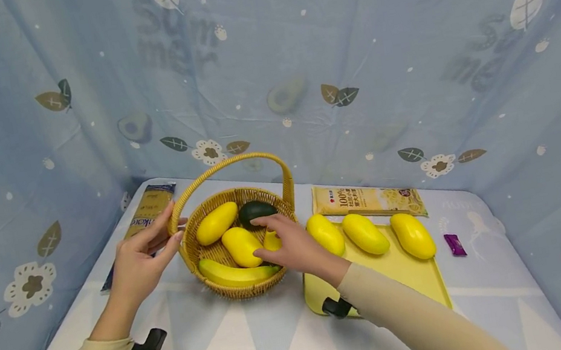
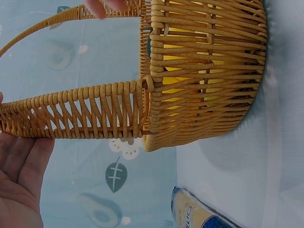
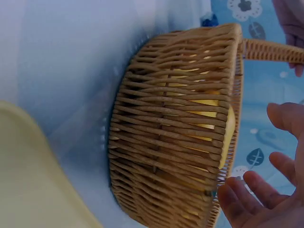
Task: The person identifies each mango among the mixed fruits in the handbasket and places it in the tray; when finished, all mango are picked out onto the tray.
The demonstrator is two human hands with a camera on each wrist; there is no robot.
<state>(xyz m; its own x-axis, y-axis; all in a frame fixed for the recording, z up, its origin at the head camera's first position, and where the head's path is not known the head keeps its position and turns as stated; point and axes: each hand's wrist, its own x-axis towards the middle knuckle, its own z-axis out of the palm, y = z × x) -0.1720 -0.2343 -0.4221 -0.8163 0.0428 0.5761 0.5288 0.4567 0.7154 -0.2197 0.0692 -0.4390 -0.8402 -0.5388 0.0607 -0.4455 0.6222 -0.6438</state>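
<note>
A wicker basket (image 1: 246, 291) stands on the table in the head view. My left hand (image 1: 135, 266) grips the left side of its arched handle (image 2: 71, 111) between thumb and fingers. Over the basket's right side, my right hand (image 1: 294, 245) has its fingers spread and holds nothing. Inside lie a yellow mango (image 1: 217, 223), a second mango (image 1: 242, 247), a dark green avocado (image 1: 255, 212) and a banana (image 1: 235, 274). Another yellow fruit (image 1: 271, 241) is mostly hidden under my right hand. In the right wrist view, the right fingertips (image 3: 232, 195) are right at the basket's rim.
Right of the basket, a yellow tray (image 1: 407, 280) bears three mangoes (image 1: 366, 233). Behind it lies a yellow pasta packet (image 1: 367, 199); a blue-and-gold packet (image 1: 150, 206) lies left of the basket. A small purple wrapper (image 1: 455, 245) is at the right. Patterned curtains surround the table.
</note>
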